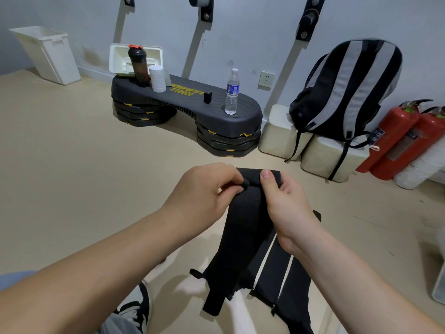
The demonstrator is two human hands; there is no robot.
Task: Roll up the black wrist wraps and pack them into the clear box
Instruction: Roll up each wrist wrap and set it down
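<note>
A black wrist wrap (243,227) hangs folded over in front of me, its long ends dangling toward the floor. My left hand (204,191) pinches a small black loop at the wrap's top fold. My right hand (286,206) grips the top right of the wrap, thumb pressed on its upper edge. A second black strap with white edges (286,280) hangs below my right wrist. A clear box corner (439,288) shows at the far right edge, mostly cut off.
A black step platform (187,102) by the wall carries a shaker bottle (138,66), a white roll (157,78) and a water bottle (232,92). A striped backpack (346,92) sits on white blocks; red fire extinguishers (397,136) stand at right. My shoe (134,307) is below.
</note>
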